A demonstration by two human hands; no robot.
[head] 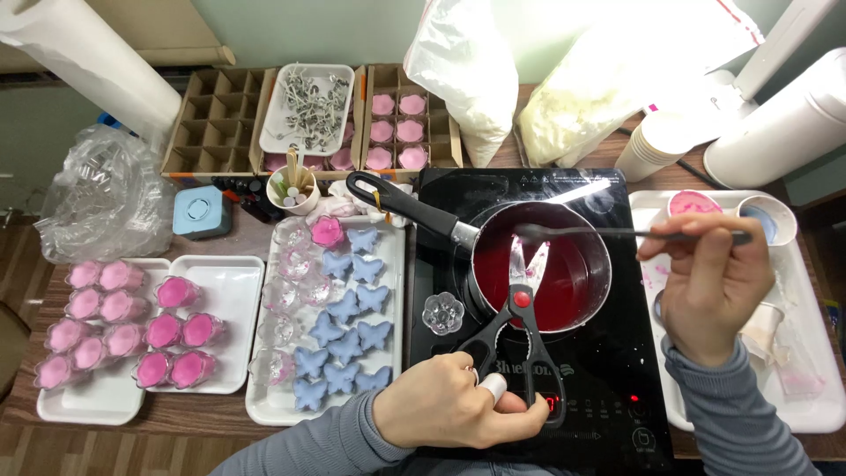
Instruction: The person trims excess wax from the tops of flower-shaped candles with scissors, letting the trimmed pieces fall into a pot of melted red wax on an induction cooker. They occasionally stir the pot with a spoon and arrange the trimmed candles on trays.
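Note:
My left hand grips black scissors with a red pivot, the blades open over a small saucepan of red liquid. The pan stands on a black induction cooktop, its black handle pointing up-left. My right hand holds a long metal spoon level across the pan, its bowl at the pan's far left rim. A small clear flower-shaped cup sits on the cooktop beside the pan.
A white tray holds blue butterfly moulds and clear cups. Left of it, trays carry pink filled cups. Cardboard dividers, a tray of metal wick holders, white bags, paper cups and a right tray surround the cooktop.

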